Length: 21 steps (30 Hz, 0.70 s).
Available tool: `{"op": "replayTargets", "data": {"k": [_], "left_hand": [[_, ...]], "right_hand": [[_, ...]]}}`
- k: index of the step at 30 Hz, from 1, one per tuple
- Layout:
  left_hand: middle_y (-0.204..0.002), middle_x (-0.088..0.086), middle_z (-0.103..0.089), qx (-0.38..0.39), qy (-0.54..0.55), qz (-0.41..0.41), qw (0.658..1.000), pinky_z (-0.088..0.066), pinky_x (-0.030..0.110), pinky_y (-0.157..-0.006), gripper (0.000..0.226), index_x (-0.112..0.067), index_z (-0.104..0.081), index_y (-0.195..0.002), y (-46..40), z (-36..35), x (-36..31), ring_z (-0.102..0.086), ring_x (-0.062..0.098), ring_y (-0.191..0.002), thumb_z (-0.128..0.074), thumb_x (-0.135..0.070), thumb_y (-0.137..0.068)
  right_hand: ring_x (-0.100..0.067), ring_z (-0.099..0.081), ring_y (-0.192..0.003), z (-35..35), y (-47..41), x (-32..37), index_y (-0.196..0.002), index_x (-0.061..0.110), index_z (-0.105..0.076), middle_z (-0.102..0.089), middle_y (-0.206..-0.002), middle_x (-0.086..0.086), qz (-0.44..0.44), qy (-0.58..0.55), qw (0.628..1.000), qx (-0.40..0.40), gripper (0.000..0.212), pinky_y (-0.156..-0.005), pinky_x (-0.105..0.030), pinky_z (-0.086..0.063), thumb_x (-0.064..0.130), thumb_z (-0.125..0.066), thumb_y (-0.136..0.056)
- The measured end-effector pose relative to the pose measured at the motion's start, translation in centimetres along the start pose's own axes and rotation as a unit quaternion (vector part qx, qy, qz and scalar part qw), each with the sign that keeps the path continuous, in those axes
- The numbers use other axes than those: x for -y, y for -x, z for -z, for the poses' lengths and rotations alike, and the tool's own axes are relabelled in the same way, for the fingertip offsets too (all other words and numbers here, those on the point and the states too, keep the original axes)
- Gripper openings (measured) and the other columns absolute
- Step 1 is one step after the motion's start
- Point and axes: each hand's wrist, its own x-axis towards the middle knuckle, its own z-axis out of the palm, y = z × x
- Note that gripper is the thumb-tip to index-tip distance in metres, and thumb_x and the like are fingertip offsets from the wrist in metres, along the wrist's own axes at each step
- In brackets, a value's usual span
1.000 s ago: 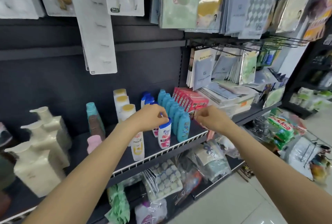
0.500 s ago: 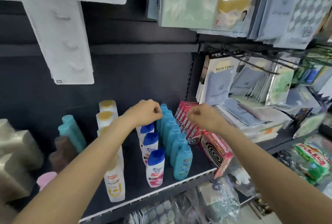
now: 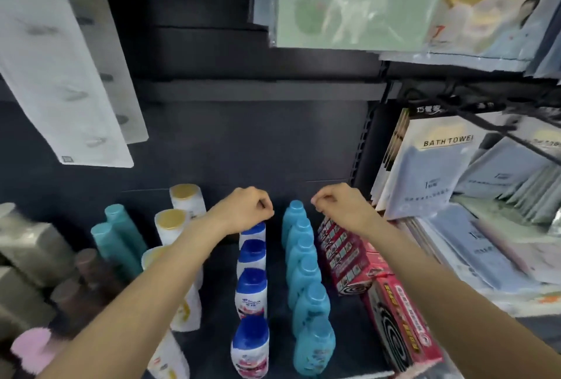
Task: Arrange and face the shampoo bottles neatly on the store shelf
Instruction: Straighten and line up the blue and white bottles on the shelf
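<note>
Your left hand (image 3: 243, 214) is curling over the rearmost of four white bottles (image 3: 251, 293) while your right hand (image 3: 340, 208), fisted and holding nothing, is hovering beside six blue bottles (image 3: 305, 281) (one row each, side by side).

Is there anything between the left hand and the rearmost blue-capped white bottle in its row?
Nothing visible stands between them. The left hand is directly above the rearmost blue-capped bottle, its curled fingers at the cap. The light blue bottles form a separate row to the right, clear of the hand.
</note>
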Motion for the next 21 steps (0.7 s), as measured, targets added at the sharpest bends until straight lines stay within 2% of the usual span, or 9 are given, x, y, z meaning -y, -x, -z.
{"op": "replayTargets", "data": {"k": [3,5,9,16,21], "left_hand": [[-0.093,-0.001,-0.069,-0.011,-0.009,0.033,0.999,-0.050,0.030,-0.087,0.011,-0.021,-0.066,-0.094,-1.4,-0.8,0.3,-0.063,0.013,-0.090,-0.057,-0.025,-0.090],[-0.099,0.001,-0.069,-0.022,-0.015,0.063,0.998,-0.048,0.028,-0.088,0.016,-0.017,-0.066,-0.101,-2.0,-1.3,0.4,-0.062,0.014,-0.095,-0.057,-0.023,-0.090],[-0.108,0.004,-0.068,-0.041,-0.016,0.102,0.994,-0.043,0.020,-0.085,0.023,-0.012,-0.063,-0.111,-2.7,-2.4,1.1,-0.062,0.016,-0.100,-0.056,-0.020,-0.091],[-0.126,0.008,-0.055,-0.041,-0.057,0.142,0.987,-0.042,0.032,-0.097,0.037,-0.013,-0.054,-0.128,-3.4,-3.7,2.8,-0.053,0.023,-0.114,-0.055,-0.020,-0.092],[-0.141,0.007,-0.040,-0.046,-0.076,0.133,0.987,-0.036,0.039,-0.107,0.051,-0.017,-0.039,-0.141,-3.6,-4.2,4.1,-0.039,0.025,-0.129,-0.053,-0.024,-0.093]], "right_hand": [[-0.012,-0.062,-0.091,-0.4,-3.0,-1.3,-0.098,0.015,-0.071,-0.070,-0.102,0.000,0.018,0.012,0.999,0.032,0.020,-0.087,-0.024,-0.046,0.021,-0.054,-0.092],[-0.017,-0.063,-0.096,-0.5,-4.5,-1.8,-0.099,0.015,-0.070,-0.070,-0.104,-0.002,0.025,0.024,0.998,0.056,0.020,-0.090,-0.030,-0.049,0.024,-0.053,-0.092],[-0.018,-0.063,-0.095,-1.2,-6.6,-2.4,-0.103,0.016,-0.067,-0.068,-0.105,-0.002,0.057,0.056,0.992,0.094,0.021,-0.089,-0.033,-0.051,0.024,-0.050,-0.094],[-0.023,-0.051,-0.117,-3.1,-8.3,-3.4,-0.131,0.018,-0.050,-0.050,-0.129,-0.007,0.092,0.118,0.982,0.115,0.038,-0.098,-0.037,-0.044,0.029,-0.050,-0.096],[-0.024,-0.048,-0.122,-4.5,-9.0,-3.6,-0.138,0.020,-0.043,-0.047,-0.135,-0.009,0.083,0.109,0.981,0.137,0.043,-0.100,-0.039,-0.043,0.029,-0.048,-0.097]]}}
